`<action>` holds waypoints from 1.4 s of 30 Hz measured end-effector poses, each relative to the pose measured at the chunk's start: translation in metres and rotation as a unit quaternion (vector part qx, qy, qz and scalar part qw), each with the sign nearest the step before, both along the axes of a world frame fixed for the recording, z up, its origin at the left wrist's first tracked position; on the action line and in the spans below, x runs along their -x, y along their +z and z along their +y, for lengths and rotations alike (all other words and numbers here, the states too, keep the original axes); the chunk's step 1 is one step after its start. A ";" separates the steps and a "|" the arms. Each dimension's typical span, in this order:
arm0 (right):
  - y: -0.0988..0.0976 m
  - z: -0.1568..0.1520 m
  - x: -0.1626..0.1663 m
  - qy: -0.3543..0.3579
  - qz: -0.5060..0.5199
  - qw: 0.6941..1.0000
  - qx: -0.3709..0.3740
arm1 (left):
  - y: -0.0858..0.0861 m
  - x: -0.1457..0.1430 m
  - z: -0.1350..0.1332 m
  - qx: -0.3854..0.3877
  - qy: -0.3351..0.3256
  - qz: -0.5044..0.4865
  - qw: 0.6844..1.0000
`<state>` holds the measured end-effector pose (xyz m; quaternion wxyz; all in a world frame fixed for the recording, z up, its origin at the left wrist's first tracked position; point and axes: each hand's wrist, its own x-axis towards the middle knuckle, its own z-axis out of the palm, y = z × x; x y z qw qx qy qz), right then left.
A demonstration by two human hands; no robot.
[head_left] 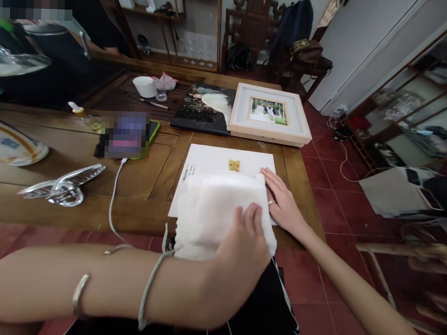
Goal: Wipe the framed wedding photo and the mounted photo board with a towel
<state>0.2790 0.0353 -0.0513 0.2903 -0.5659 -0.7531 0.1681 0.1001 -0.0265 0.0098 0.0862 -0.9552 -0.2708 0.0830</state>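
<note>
A white cloth (211, 206) with a fuzzy edge is spread over the near part of a white board (184, 190), which has a barcode printed at its left side. My left hand (246, 246) reaches across from the left, its fingers curled and pressed into the cloth's right half. At the right edge my right hand (283, 204), with a ring on one finger, lies with fingers stretched out, the tips touching the cloth's far right corner. Just beyond the cloth, a small gold-coloured plate with holes (234, 165) rests on the board.
Behind the board sit a light wooden picture frame (243, 126) and a dark photo panel (207, 108). Leftward on the table are a charging phone (127, 135), a clear hair claw (67, 184), a dropper bottle (86, 118) and a white cup (144, 86). A person's arm shows behind.
</note>
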 end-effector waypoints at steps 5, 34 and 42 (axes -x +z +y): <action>-0.002 0.000 0.000 0.010 -0.002 1.000 -0.022 | 0.014 -0.005 0.091 0.079 0.053 -0.028 0.995; 0.005 -0.006 0.001 -0.082 0.162 0.983 0.012 | -0.004 -0.025 0.112 0.053 0.070 -0.053 0.995; 0.005 -0.009 -0.003 -0.082 0.198 0.976 -0.027 | 0.000 -0.036 0.037 0.029 -0.020 -0.021 0.999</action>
